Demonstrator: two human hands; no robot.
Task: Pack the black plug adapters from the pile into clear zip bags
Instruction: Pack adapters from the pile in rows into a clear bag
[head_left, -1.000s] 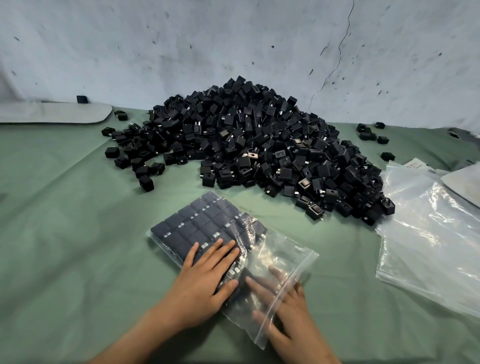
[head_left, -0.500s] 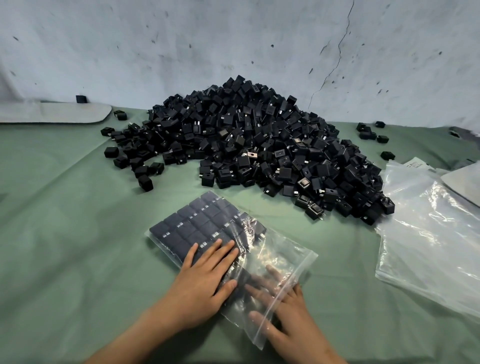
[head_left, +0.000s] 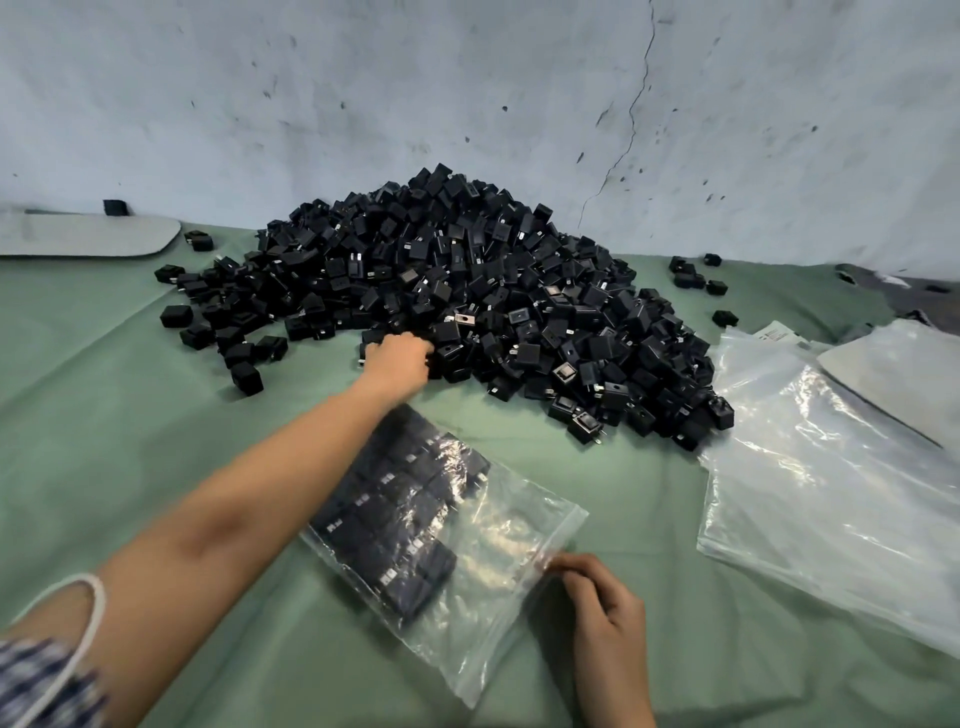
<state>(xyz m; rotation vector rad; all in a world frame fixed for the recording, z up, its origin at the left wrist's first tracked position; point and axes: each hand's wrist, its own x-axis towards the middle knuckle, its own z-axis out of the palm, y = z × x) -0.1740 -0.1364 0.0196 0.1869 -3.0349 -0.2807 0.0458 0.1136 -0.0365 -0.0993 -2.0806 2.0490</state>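
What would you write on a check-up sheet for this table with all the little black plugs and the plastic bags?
Surface: green cloth, wrinkled, covers the table.
Job's things: big pile of black plugs against the wall; zip bag lying flat, partly filled with neat rows of plugs; stack of empty bags at the right.
Clutter: loose plugs scattered round the pile; grey board far left.
Hands: left hand is at the pile's near edge, fingertips hidden among plugs; right hand pinches the zip bag's edge.
Cables: nothing seen.
Surroundings: pale wall, marked, with a long crack.
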